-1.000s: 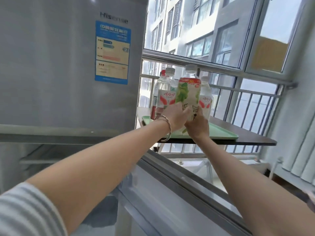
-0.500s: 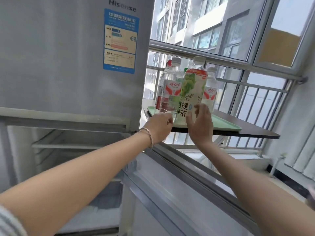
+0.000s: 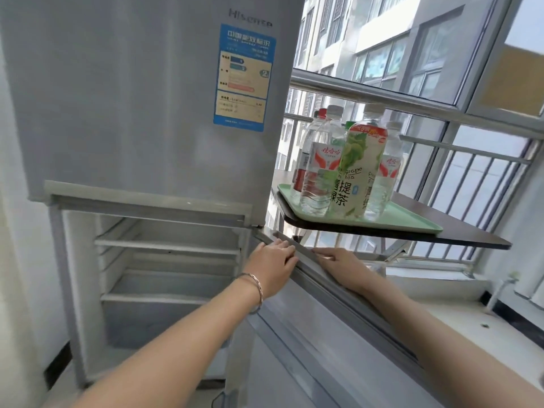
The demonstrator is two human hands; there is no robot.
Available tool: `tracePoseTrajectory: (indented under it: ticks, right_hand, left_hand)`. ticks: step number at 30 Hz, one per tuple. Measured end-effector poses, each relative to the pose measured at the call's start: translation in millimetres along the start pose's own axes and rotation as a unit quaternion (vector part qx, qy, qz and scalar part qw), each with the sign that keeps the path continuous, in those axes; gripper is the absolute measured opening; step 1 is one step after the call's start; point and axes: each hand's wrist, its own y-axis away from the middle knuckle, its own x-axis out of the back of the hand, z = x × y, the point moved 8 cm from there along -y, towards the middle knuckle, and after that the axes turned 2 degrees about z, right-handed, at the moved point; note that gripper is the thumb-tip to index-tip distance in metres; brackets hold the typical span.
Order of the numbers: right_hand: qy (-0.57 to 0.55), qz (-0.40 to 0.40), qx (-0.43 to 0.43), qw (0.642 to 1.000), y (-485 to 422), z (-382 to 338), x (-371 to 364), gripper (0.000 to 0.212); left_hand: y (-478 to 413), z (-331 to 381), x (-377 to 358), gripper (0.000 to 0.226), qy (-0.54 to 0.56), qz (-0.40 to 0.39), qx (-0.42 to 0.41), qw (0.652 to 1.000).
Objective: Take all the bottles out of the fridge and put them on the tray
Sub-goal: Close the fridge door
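Note:
Several bottles stand close together on the light green tray [image 3: 412, 222], among them a tall green tea bottle [image 3: 359, 172] in front and a clear water bottle [image 3: 321, 166] to its left. The fridge's lower compartment [image 3: 167, 260] stands open, and its white shelves show no bottles. My left hand [image 3: 272, 267] lies on the top edge of the open fridge door [image 3: 338, 319] from the inner side, fingers curled over it. My right hand [image 3: 338, 265] rests flat against the door's outer side, holding nothing.
The tray sits on a dark table [image 3: 477, 238] beside the silver fridge [image 3: 132, 98], in front of a window with a metal railing [image 3: 471, 148]. A white windowsill [image 3: 471, 328] runs below on the right. The open door juts toward me.
Both hands let go of the green tea bottle, which now stands on the tray, and dropped down to the open fridge door's top edge. My view tilted down, showing the lower compartment.

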Motion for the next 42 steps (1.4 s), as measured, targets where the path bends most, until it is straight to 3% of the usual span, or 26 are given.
tracePoseTrajectory:
  ticks: [4, 11, 18, 22, 26, 31, 35, 42]
  right_hand:
    - [-0.015, 0.011, -0.008, 1.000, 1, -3, -7, 0.037]
    - [-0.018, 0.034, -0.038, 0.999, 13, -21, -25, 0.021]
    - [-0.063, 0.044, -0.063, 0.995, 35, -43, -38, 0.038]
    - [-0.122, 0.046, -0.051, 0.990, 54, -57, -48, 0.041]
    - [-0.205, 0.090, -0.030, 0.974, 68, -70, -58, 0.037]
    - [-0.042, 0.146, 0.103, 0.983, 81, -105, -72, 0.051]
    - [-0.004, 0.195, 0.181, 0.964, 74, -137, -77, 0.052]
    - [0.043, 0.311, 0.173, 0.933, 64, -178, -90, 0.058]
  left_hand:
    - [5, -10, -4, 0.051, 0.034, 0.042, 0.014, 0.998]
    - [22, -20, 22, 0.047, 0.094, 0.111, 0.003, 0.989]
    - [30, -31, 33, 0.069, 0.096, 0.055, 0.024, 0.994]
    - [28, -45, 41, 0.060, 0.069, 0.001, 0.039, 0.997]
    - [39, -52, 58, 0.063, 0.057, -0.003, 0.045, 0.997]
    - [56, -67, 79, 0.052, 0.052, -0.006, 0.054, 0.997]
    - [83, -87, 92, 0.058, 0.081, -0.089, 0.056, 0.991]
    - [132, -118, 118, 0.074, 0.067, -0.180, 0.077, 0.978]
